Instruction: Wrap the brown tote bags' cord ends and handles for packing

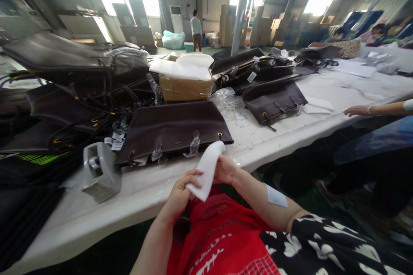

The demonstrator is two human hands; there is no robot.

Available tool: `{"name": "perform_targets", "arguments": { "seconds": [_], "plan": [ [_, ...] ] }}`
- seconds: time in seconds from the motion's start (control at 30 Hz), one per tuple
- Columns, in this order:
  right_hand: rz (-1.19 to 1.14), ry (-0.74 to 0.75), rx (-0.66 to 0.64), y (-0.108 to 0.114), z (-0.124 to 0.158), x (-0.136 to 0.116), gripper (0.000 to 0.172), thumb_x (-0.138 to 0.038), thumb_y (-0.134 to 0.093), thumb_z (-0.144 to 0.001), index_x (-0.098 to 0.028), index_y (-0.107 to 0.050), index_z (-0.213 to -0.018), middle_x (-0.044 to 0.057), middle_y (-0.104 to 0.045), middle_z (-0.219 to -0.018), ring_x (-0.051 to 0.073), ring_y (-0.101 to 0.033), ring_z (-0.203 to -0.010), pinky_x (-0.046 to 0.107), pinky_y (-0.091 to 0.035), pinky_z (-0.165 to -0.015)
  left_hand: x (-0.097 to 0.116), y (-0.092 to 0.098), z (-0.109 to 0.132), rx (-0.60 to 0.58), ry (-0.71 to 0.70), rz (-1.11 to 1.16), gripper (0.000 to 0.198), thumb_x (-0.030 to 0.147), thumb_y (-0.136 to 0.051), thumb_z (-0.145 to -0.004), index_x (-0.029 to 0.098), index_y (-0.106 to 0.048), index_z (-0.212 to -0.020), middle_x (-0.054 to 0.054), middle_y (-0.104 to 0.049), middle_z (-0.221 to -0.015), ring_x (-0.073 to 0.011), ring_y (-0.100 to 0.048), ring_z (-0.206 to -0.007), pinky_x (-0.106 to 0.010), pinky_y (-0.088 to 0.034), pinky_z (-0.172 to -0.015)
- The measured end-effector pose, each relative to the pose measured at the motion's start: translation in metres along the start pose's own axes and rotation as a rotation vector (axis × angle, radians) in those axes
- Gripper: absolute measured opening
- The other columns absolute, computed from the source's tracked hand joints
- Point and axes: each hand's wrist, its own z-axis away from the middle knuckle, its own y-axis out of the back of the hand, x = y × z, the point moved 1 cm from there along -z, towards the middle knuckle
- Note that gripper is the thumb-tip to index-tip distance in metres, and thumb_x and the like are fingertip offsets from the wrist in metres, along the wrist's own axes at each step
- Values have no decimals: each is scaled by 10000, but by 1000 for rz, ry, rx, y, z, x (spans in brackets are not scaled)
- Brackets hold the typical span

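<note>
A folded white foam sheet (206, 172) is held in front of the red apron, tilted, between both hands. My left hand (183, 189) pinches its lower left end, thumb and fingers closed on it. My right hand (226, 169) grips its right side; some of those fingers are hidden behind the sheet. Just beyond lies a dark brown leather handbag (174, 126) on the table, with clear plastic wrap (194, 144) around its straps. Left of that bag stands a grey tape dispenser (101, 172).
More dark bags are piled at the left (71, 64), and another bag (274, 99) lies to the right. A cardboard box (185, 88) topped with white foam stands behind. The white table (284, 137) runs rightward, where a co-worker's hand (358, 110) rests over its edge.
</note>
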Motion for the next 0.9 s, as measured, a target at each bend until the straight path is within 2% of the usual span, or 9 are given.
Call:
{"name": "perform_targets", "arguments": {
  "seconds": [0.13, 0.2, 0.3, 0.43, 0.57, 0.63, 0.73, 0.83, 0.9],
  "plan": [
    [-172, 32, -239, -6, 26, -22, 221, -309, -496, -702, -137, -570, -821, 86, -668, -838, 209, -601, -799, 345, -449, -817, 3, 1, 0, 17, -6, -14, 139, 125, -519, -663, 184, -635, -614, -55, -599, -1184, -227, -570, -1067, -373, -408, -977],
    [-184, 0, -272, -7, 29, -24, 287, -377, -527, -727, -130, -580, -864, 94, -676, -869, 221, -610, -824, 357, -447, -835, 3, 1, 0, -11, -18, -68, 169, 117, -491, -668, 188, -636, -616, -55, -597, -1184, -222, -567, -1075, -372, -402, -987],
    [-141, -115, -103, -3, 20, -16, 426, -524, -569, -758, -127, -567, -911, 86, -666, -801, 232, -619, -768, 378, -461, -797, 3, -3, 1, -88, -59, -223, 257, 68, -427, -635, 203, -646, -638, -42, -597, -1185, -206, -542, -1116, -351, -374, -1012],
    [-99, -116, 201, 0, 8, -2, 328, -447, -633, -782, -145, -536, -864, 46, -633, -694, 190, -603, -634, 345, -478, -705, 7, -8, 6, -150, -104, -331, 329, 41, -390, -626, 218, -660, -688, -32, -585, -1217, -195, -505, -1159, -337, -344, -1030],
    [-101, -9, 242, -6, 9, 8, 305, -342, -684, -754, -143, -547, -941, 83, -663, -786, 208, -640, -690, 379, -500, -729, 7, -7, 12, -70, -54, -106, 233, 63, -430, -593, 197, -620, -613, -42, -589, -1195, -216, -514, -1118, -327, -399, -941],
    [-115, 25, 198, -4, 7, 14, 345, -381, -719, -718, -150, -554, -912, 98, -664, -795, 220, -652, -704, 393, -508, -751, 5, -7, 12, -21, 13, 76, 162, 90, -465, -594, 187, -590, -562, -46, -583, -1190, -204, -561, -985, -277, -448, -746],
    [-119, 43, 114, 4, -3, 22, 378, -453, -719, -696, -154, -585, -883, 142, -676, -854, 260, -673, -792, 415, -508, -824, 4, -7, 8, 22, 93, 269, 91, 108, -519, -570, 169, -563, -518, -42, -575, -1186, -114, -533, -655, -224, -320, -479],
    [-116, 39, 27, 9, -11, 28, 422, -515, -697, -686, -164, -629, -911, 199, -664, -1014, 311, -655, -969, 431, -481, -914, 9, -10, 7, 29, 108, 428, 73, 87, -562, -558, 156, -562, -531, -33, -556, -1227, -59, -466, -534, -221, -230, -425],
    [-125, 47, -21, 9, -13, 31, 474, -551, -700, -669, -171, -646, -946, 219, -632, -1121, 325, -614, -1074, 414, -467, -942, 15, -13, 7, 32, 97, 566, 114, 82, -615, -581, 147, -543, -522, -34, -549, -1240, -77, -522, -597, -211, -288, -453]
  ]
}}
